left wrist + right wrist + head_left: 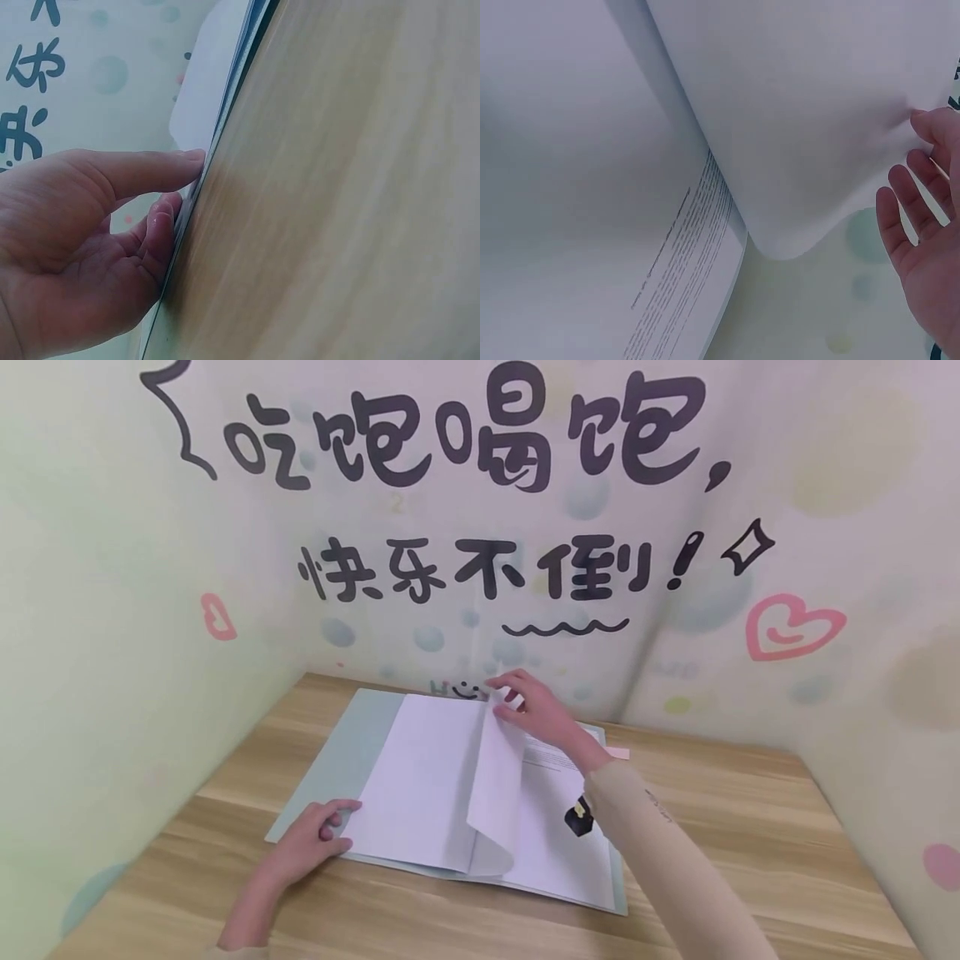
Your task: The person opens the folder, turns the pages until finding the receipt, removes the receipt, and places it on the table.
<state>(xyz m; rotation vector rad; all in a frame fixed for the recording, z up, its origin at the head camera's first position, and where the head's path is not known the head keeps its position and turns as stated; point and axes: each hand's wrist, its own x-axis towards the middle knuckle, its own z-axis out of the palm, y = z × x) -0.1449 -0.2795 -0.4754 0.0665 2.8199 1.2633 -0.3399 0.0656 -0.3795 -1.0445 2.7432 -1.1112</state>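
Note:
An open light-blue folder (341, 752) with white sheets in it lies on the wooden table. My right hand (536, 706) pinches the top edge of a white page (497, 777), which stands raised and curved near the middle. In the right wrist view thumb and index finger meet at the edge of that page (810, 127), the other fingers spread apart from it. Printed lines (682, 262) show on the sheet beneath. On the left, my left hand (303, 843) rests at the lower edge of the blank left page (420, 777), thumb and index finger touching it.
A pink tab (618, 753) sticks out at the folder's right side. Beside the right sleeve (660, 843) is a small black object (579, 818). The wooden table (750, 827) meets a wall (480, 518) with black lettering behind the folder.

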